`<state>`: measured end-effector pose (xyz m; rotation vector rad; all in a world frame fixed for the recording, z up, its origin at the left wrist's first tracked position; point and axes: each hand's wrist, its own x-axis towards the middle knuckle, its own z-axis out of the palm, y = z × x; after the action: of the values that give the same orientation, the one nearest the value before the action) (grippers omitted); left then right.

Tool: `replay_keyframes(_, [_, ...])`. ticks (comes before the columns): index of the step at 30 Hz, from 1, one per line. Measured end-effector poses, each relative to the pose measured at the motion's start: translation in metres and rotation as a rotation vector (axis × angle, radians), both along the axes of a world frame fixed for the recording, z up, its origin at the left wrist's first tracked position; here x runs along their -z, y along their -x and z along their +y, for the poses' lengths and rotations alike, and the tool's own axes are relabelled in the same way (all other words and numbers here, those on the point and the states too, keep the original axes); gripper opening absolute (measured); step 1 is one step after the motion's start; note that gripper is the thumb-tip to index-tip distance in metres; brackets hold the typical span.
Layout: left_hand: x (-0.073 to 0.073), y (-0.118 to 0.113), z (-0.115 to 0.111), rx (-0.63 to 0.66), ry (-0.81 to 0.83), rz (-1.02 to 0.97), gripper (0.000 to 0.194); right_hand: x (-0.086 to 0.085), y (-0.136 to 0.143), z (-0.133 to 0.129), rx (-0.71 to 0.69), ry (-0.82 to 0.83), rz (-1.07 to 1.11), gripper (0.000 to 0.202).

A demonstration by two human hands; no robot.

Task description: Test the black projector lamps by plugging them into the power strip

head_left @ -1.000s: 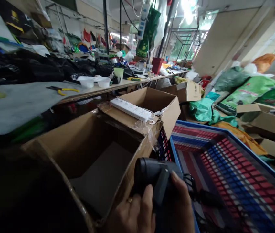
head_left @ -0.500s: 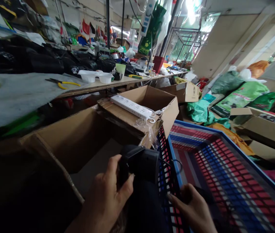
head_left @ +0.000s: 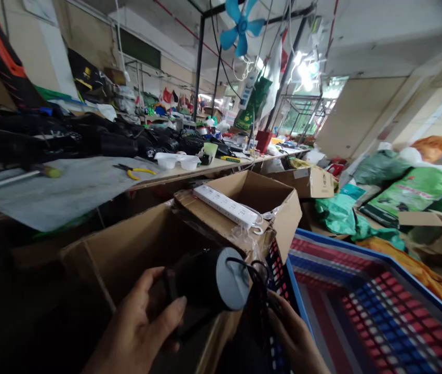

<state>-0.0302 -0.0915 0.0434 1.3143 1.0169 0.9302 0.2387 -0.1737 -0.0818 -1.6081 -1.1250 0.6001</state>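
Black cylindrical device, grey flat end face toward 3 o'clock, lying sideways, black cord trailing off that end, above open cardboard box.

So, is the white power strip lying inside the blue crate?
No, the white power strip lies on a flap of the open cardboard box, up and to the left of the blue crate.

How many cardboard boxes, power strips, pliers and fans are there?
Cardboard boxes: 4 – near box, box under the strip, closed box, box at right
Power strips: 1
Pliers: 1
Fans: 1
Total: 7
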Motion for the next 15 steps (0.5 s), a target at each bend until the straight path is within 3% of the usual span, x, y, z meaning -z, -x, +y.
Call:
replay_keyframes(4, [-0.004, 0.002, 0.021, -0.049, 0.041, -0.166, 0.054, -0.070, 0.011, 0.035, -0.349, 0.076, -0.392, 0.022])
replay_keyframes(6, [-0.009, 0.004, 0.032, -0.030, 0.055, -0.220, 0.054, -0.098, 0.012, 0.057, -0.430, 0.074, -0.568, 0.014])
replay_keyframes(8, [-0.015, 0.004, 0.045, -0.036, 0.073, -0.268, 0.054, -0.119, 0.003, 0.085, -0.336, -0.038, -0.716, 0.010])
replay_keyframes(12, [-0.020, -0.001, 0.072, -0.049, 0.139, -0.302, 0.049, -0.148, -0.031, 0.154, 0.082, -0.273, -0.764, 0.020])
replay_keyframes(15, [-0.010, -0.013, 0.089, -0.002, 0.180, -0.307, 0.039, -0.156, -0.048, 0.203, 0.164, -0.275, -0.748, 0.029])
